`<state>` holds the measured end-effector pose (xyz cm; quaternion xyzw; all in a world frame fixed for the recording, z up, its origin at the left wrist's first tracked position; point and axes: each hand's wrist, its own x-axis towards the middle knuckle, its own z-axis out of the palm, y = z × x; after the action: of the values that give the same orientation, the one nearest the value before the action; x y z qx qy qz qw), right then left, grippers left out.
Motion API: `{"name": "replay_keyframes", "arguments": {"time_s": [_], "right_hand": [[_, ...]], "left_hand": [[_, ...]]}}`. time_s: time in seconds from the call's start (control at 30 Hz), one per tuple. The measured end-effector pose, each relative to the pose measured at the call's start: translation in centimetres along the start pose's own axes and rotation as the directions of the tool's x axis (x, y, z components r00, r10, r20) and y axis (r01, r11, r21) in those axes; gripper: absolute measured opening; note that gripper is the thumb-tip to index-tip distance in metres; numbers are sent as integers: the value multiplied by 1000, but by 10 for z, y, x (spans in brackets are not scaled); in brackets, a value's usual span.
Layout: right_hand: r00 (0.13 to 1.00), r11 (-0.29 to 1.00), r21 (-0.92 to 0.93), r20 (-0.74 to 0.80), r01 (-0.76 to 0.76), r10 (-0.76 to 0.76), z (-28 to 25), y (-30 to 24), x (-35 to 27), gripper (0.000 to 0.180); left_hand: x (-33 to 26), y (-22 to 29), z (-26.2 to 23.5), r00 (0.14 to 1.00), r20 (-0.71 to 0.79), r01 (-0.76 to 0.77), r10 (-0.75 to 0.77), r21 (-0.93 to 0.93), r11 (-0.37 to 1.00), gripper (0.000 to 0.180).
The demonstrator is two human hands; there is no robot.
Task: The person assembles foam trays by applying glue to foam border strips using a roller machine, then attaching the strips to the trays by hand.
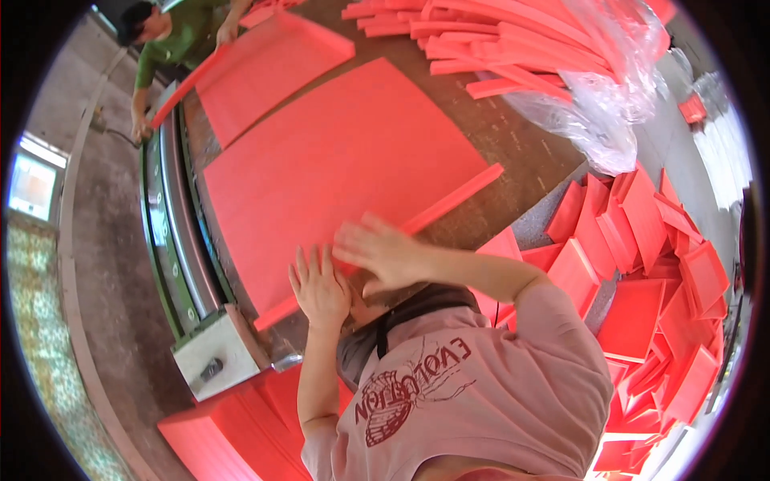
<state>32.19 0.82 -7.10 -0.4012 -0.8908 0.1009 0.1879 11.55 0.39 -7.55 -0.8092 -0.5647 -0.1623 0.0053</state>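
A large coral-red foam sheet (pixel 345 152) lies flat on the brown table, with a narrow foam strip (pixel 457 195) running along its near edge. My left hand (pixel 321 293) rests with outstretched fingers on the near edge, close to the middle of that strip. Just to its right, my right hand (pixel 385 255) is held flat over the strip and sheet edge, fingers extended and slightly blurred. Neither hand grips anything. The two hands cover part of the strip, and whether the right palm touches the foam is unclear.
Across the table, a co-worker in green (pixel 188 36) handles another foam sheet (pixel 265 68) with a strip. Loose foam strips (pixel 513 40) and clear plastic film (pixel 601 120) lie at far right. A roller machine (pixel 180 216) lines the left edge; foam pieces (pixel 634 321) pile up at right.
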Motion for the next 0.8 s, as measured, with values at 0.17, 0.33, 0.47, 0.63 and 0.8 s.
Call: {"name": "replay_keyframes", "arguments": {"time_s": [0.17, 0.33, 0.47, 0.63, 0.8], "right_hand": [[890, 889, -222, 135, -402, 436, -52, 77, -62, 79], [507, 507, -27, -112, -861, 855, -73, 178, -133, 65], [544, 144, 801, 251, -581, 801, -19, 146, -103, 38], [980, 856, 507, -95, -106, 177, 6, 50, -24, 66], [-161, 521, 768, -606, -372, 779, -33, 259, -25, 28]], "left_hand": [[-41, -91, -2, 997, 49, 54, -67, 235, 970, 35], [-42, -152, -29, 737, 404, 536, -542, -837, 104, 45], [10, -64, -90, 947, 108, -79, -302, -835, -545, 70], [3, 27, 28, 757, -50, 47, -651, -990, 131, 54], [0, -51, -12, 829, 207, 158, -519, -978, -139, 52]]}}
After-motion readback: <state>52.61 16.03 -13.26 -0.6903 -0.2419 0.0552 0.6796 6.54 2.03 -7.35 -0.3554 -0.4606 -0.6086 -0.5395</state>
